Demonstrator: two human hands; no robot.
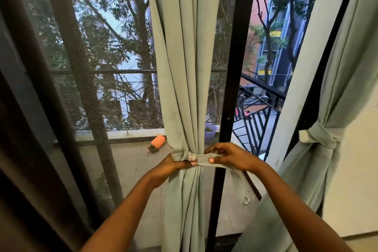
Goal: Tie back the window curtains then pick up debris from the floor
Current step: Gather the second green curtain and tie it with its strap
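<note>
A pale green curtain (184,67) hangs down the middle of the window, gathered into a narrow waist at hand height. A matching fabric tie-back band (201,159) is wrapped around that waist. My left hand (173,164) pinches the gathered folds and the band's near end. My right hand (229,156) holds the band's other end, stretched out to the right, thumb on top. A second pale green curtain (335,92) at the right is bound with a knotted tie-back (316,136).
A black window frame post (235,67) stands just behind the middle curtain. A dark mesh screen (92,57) covers the left pane. Outside on the balcony floor lie an orange bottle (158,141) and a purple pot (210,130). A cream wall (356,180) is at the right.
</note>
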